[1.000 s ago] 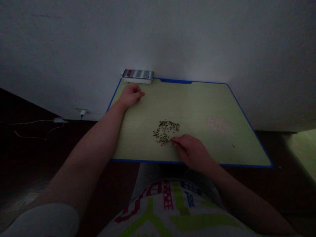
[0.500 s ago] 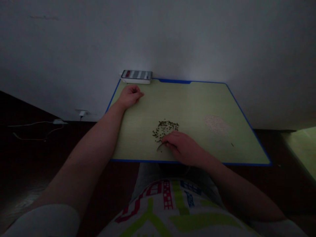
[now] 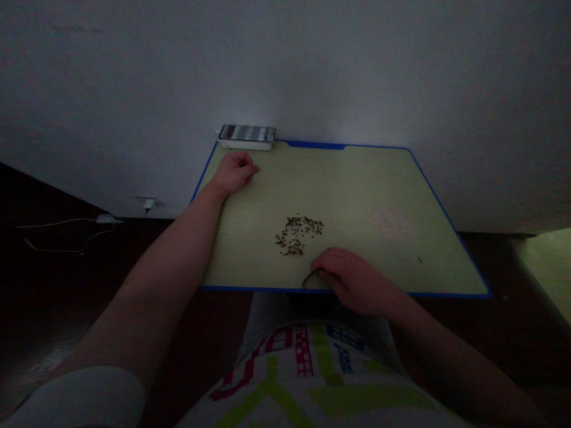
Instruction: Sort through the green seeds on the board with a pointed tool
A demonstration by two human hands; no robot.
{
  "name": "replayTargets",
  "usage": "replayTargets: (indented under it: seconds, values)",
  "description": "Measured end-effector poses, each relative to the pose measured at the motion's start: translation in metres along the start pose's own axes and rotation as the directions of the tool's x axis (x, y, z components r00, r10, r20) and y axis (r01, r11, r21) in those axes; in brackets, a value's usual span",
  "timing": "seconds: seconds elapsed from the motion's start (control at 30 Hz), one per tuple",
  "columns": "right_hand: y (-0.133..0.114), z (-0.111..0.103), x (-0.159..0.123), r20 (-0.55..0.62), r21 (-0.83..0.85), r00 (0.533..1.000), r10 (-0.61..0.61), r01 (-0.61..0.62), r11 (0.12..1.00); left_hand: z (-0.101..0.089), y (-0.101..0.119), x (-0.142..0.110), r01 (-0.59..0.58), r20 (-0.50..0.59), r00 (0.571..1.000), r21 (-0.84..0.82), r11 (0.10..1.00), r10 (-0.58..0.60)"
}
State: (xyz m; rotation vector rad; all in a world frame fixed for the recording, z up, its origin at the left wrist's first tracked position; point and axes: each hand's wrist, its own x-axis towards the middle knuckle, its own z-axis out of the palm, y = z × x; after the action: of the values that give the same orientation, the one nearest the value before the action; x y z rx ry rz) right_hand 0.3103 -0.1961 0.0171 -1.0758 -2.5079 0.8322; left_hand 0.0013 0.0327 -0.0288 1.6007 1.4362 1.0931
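Seen from left to right, we find the left hand (image 3: 234, 172) resting on the green mat (image 3: 357, 178), its grip closed loosely on nothing visible; dark seeds (image 3: 298, 235) lie grouped mid-mat, just beyond the right hand (image 3: 350, 280), whose narrow grip holds a small curved scoop (image 3: 311, 281) low near the edge; a pale powder patch (image 3: 391, 223) lies farther right.

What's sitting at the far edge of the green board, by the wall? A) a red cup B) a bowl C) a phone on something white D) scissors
C: the phone lies on a white base at the far edge of the green board, just past the left hand.
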Motion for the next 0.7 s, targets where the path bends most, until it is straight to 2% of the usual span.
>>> replayTargets:
  seconds: [0.3,0.47,0.57,0.63,0.7]
  values:
    - [0.013,-0.006,-0.034,-0.164,-0.063,0.983,-0.080,0.071,0.995,-0.001,0.006,-0.005,-0.013,0.015,1.000,-0.011,1.000,0.013]
    - [-0.001,0.017,-0.036,-0.312,-0.284,0.905,-0.291,0.203,0.937,-0.001,0.007,-0.006,-0.023,0.014,1.000,-0.041,0.999,0.024]
    - [-0.014,0.030,-0.030,-0.270,-0.423,0.883,-0.385,0.250,0.871,-0.001,0.010,-0.007,-0.007,0.019,1.000,-0.037,0.999,0.007]
    - [-0.016,0.029,-0.026,-0.249,-0.413,0.894,-0.372,0.250,0.876,-0.001,0.012,-0.008,-0.008,0.018,1.000,-0.036,0.999,0.008]
    - [-0.011,0.021,-0.025,-0.253,-0.320,0.932,-0.261,0.174,0.931,-0.001,0.012,-0.008,-0.024,0.018,1.000,-0.042,0.999,0.025]
